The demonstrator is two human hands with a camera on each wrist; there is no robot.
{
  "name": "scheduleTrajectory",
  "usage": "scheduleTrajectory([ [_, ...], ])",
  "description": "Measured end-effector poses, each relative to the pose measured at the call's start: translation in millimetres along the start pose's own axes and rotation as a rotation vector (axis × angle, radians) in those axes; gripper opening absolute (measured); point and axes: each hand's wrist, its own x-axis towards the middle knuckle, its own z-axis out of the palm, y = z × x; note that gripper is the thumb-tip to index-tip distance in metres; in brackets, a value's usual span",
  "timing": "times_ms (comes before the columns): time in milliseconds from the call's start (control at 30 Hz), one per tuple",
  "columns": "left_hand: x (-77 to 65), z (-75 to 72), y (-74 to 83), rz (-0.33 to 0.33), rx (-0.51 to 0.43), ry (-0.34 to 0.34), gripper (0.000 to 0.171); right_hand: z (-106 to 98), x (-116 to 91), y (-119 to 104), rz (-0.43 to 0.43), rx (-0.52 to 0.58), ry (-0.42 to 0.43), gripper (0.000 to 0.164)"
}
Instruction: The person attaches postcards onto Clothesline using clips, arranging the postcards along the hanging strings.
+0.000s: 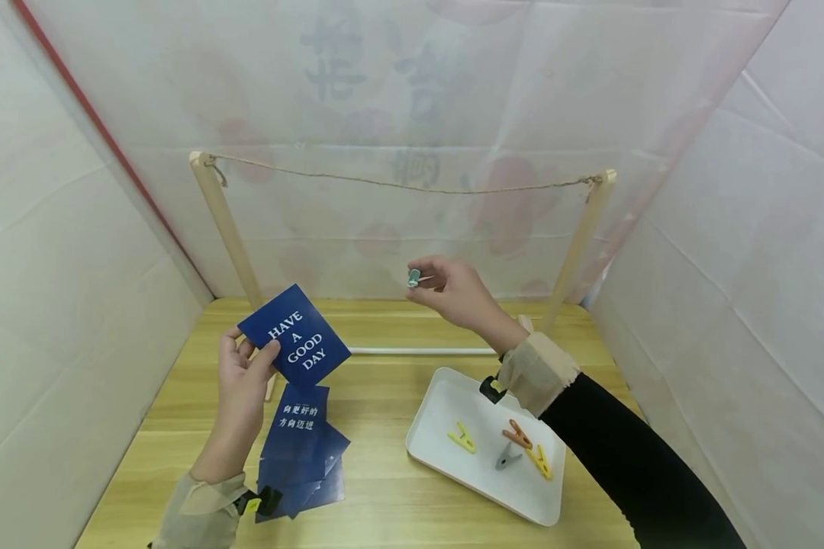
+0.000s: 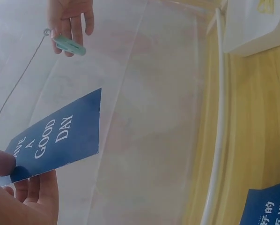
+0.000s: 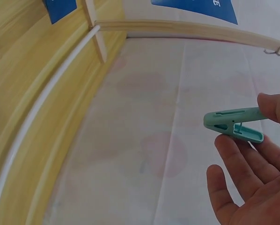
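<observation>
My left hand [image 1: 242, 374] pinches a blue card [image 1: 305, 347] printed "HAVE A GOOD DAY" between thumb and fingers, holding it up at a tilt. In the left wrist view the same card [image 2: 60, 133] is seen from its edge side, with the thumb [image 2: 2, 161] on its printed face. My right hand [image 1: 453, 293] holds a mint-green clothespin [image 3: 236, 124] between thumb and fingers, raised in front of the back sheet. A twine line [image 1: 384, 183] hangs above both hands, touching neither the card nor the clothespin.
Wooden posts [image 1: 226, 221] carry the twine, with a white rod [image 1: 419, 351] low between them. Several blue cards [image 1: 295, 450] lie overlapped on the wooden table [image 1: 378, 488]. A white tray [image 1: 446, 473] at right holds yellow, brown and grey clothespins. White sheets [image 1: 728, 267] enclose the sides and back.
</observation>
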Motion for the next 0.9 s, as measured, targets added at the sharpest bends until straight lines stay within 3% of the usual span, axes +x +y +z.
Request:
scheduleTrajectory([
  [300,8.5,4.8,3.8,0.002,0.029,-0.034,0.041,-6,10,-14,-0.021,0.015,0.010,0.046],
  [900,20.1,17.4,13.5,0.014,-0.035,-0.059,0.042,-10,31,-43,-0.094,-0.052,0.005,0.045],
])
